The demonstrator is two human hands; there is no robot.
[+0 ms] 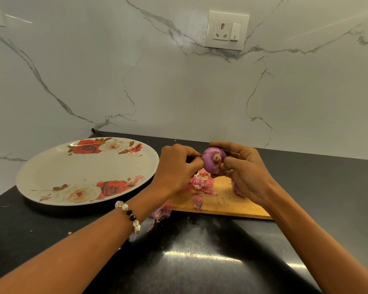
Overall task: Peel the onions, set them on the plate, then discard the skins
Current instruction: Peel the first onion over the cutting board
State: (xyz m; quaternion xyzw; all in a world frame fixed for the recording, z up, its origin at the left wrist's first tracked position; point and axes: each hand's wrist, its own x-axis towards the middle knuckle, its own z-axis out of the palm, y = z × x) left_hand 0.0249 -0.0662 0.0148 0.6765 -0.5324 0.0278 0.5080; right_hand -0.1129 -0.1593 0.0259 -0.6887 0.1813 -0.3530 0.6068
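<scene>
gripping a purple onion (212, 160) above the cutting board (227, 203), right hand (244, 172) holds it; left hand (176, 166) pinches its skin; no writing legible

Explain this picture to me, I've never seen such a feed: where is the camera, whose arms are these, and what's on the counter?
There is no machine here. The one camera sits on a person's head, looking forward and down at their own bare arms. Both hands hold a purple onion above a wooden board: the right hand grips it, the left hand pinches at its side. Loose skins lie on the board, one more on the black counter. A flowered plate sits to the left with no onion on it. Another onion may lie behind the right hand; I can't tell.
</scene>
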